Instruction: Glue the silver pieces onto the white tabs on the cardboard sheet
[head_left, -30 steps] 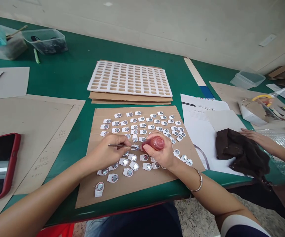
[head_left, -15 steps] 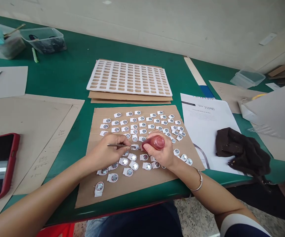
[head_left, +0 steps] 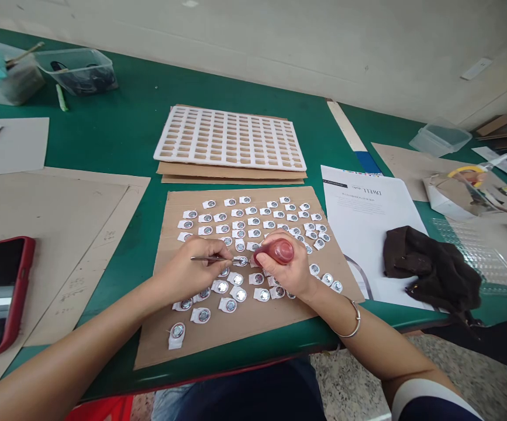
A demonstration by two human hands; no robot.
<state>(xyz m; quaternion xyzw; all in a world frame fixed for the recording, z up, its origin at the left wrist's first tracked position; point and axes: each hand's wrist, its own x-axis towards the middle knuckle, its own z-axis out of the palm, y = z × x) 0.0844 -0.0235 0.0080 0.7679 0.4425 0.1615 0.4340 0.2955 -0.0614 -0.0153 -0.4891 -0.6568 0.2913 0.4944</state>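
A pair of metal tweezers point(head_left: 206, 258) is pinched in my left hand point(head_left: 186, 264), its tips at a small round silver piece on a white tab point(head_left: 240, 261). My right hand point(head_left: 295, 270) is wrapped round a dark red squeeze bottle point(head_left: 283, 251), tilted with its narrow end toward that same piece. Whether the bottle's tip touches the piece I cannot tell. Several more round silver pieces on white tabs point(head_left: 228, 304) lie in loose rows on a brown cardboard sheet point(head_left: 165, 356) beneath both hands. My right hand covers some of them.
Behind the cardboard lies a white slotted tray point(head_left: 231, 162) on more cardboard. To the right are a printed paper sheet point(head_left: 345, 216), a dark cloth point(head_left: 428, 263) and a clear ridged plastic sheet point(head_left: 490, 257). A red-cased phone point(head_left: 20, 292) and plastic bins point(head_left: 82, 64) are on the left.
The pale sheet at the far right has gone from view, uncovering a container with tape and the clear plastic sheet. The bottle has tipped very slightly; my left hand looks still.
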